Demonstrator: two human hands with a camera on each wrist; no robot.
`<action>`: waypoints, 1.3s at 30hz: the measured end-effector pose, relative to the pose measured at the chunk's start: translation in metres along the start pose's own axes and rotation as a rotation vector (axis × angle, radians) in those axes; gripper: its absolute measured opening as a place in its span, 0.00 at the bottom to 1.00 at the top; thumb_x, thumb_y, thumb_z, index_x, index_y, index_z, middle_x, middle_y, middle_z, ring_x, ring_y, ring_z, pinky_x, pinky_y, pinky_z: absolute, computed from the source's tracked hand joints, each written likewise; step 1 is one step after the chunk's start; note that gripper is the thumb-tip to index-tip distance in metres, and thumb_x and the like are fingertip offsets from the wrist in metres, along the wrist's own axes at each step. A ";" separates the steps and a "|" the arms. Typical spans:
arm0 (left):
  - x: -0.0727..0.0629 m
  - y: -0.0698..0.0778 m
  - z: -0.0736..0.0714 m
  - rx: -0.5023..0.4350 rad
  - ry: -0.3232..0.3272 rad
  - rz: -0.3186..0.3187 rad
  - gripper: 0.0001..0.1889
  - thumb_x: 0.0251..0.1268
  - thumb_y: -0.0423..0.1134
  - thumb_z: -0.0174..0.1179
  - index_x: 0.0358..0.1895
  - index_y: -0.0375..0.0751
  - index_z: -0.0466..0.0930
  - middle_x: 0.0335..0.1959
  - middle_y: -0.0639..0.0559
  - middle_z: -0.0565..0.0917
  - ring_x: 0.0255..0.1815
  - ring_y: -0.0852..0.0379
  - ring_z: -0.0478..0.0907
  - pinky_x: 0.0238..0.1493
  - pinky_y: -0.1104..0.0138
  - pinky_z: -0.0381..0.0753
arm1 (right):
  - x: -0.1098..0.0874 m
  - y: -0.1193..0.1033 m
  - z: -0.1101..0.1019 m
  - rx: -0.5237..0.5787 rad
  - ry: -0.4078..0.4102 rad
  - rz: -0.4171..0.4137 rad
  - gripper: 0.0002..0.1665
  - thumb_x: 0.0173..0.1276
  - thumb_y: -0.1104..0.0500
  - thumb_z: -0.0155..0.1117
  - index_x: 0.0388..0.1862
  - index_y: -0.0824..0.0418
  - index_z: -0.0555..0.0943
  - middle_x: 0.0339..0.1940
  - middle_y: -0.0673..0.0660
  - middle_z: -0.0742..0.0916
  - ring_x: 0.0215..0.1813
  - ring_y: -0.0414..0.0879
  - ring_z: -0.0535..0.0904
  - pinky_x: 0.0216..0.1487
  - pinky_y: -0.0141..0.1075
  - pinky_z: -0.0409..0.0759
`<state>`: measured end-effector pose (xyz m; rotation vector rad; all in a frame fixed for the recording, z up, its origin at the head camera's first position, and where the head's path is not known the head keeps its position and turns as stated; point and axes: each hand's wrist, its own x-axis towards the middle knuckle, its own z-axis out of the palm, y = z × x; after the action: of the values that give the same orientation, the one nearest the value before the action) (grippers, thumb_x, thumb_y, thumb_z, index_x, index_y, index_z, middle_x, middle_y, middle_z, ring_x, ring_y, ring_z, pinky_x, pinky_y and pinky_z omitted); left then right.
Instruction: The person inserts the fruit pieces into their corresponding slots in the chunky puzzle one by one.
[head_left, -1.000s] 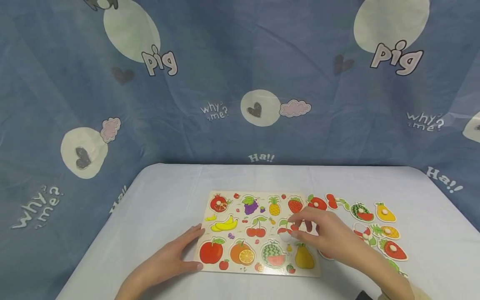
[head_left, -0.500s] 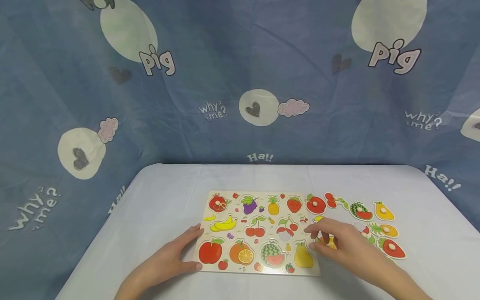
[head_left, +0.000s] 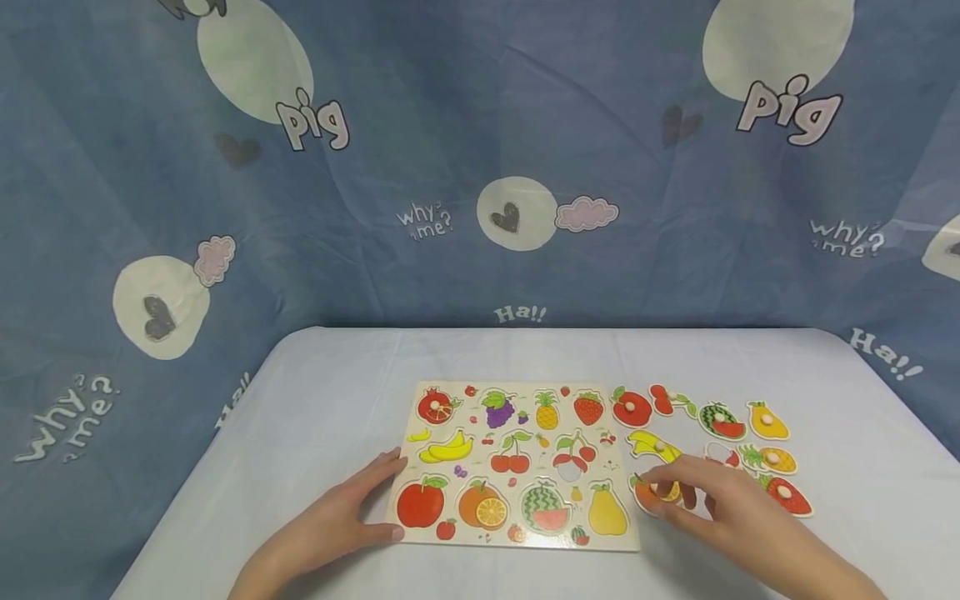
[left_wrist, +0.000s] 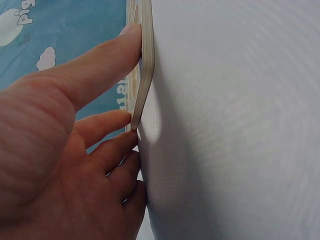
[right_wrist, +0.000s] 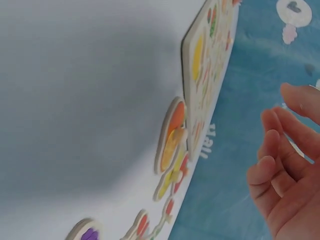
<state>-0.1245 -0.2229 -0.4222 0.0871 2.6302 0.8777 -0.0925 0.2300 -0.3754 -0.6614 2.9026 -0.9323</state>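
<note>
A wooden fruit puzzle board lies on the white table, printed with fruit pictures. Along its left edge, my left hand touches the board with thumb and fingertips; the left wrist view has the thumb against the board's side. Right of the board, my right hand hovers at the orange puzzle piece, partly covering it. In the right wrist view the right hand's fingers are loosely bent with nothing between them, apart from the knobbed orange piece. A banana piece lies just beyond.
Other knobbed pieces lie to the right: a red apple, cherries, watermelon, pear, pineapple and strawberry. A purple grape piece shows in the right wrist view. Blue printed cloth hangs behind.
My right hand has moved right, from over the board's cherry picture to the orange piece, uncovering the banana piece. The left hand stays on the board's edge.
</note>
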 end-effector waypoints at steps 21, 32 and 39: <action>-0.002 0.000 -0.004 -0.023 -0.016 -0.019 0.47 0.44 0.49 0.78 0.73 0.54 0.66 0.76 0.49 0.62 0.75 0.45 0.57 0.65 0.40 0.64 | -0.038 0.039 -0.016 -0.024 -0.114 0.102 0.21 0.63 0.47 0.71 0.54 0.50 0.81 0.36 0.38 0.78 0.35 0.33 0.70 0.29 0.28 0.75; 0.000 -0.001 -0.002 -0.008 -0.015 -0.007 0.47 0.43 0.49 0.78 0.73 0.53 0.66 0.75 0.49 0.63 0.75 0.45 0.58 0.65 0.41 0.66 | -0.052 0.061 -0.025 -0.021 -0.194 0.238 0.21 0.64 0.48 0.69 0.54 0.54 0.81 0.32 0.45 0.75 0.33 0.32 0.69 0.27 0.28 0.71; 0.000 -0.002 -0.002 -0.007 -0.011 0.009 0.47 0.44 0.51 0.77 0.73 0.55 0.66 0.75 0.50 0.63 0.75 0.46 0.58 0.66 0.41 0.65 | -0.058 0.075 -0.027 -0.030 -0.249 0.282 0.22 0.66 0.48 0.68 0.55 0.57 0.80 0.33 0.46 0.75 0.33 0.31 0.68 0.27 0.29 0.68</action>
<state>-0.1246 -0.2255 -0.4221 0.1014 2.6182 0.8867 -0.0725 0.3228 -0.4015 -0.3273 2.6976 -0.7182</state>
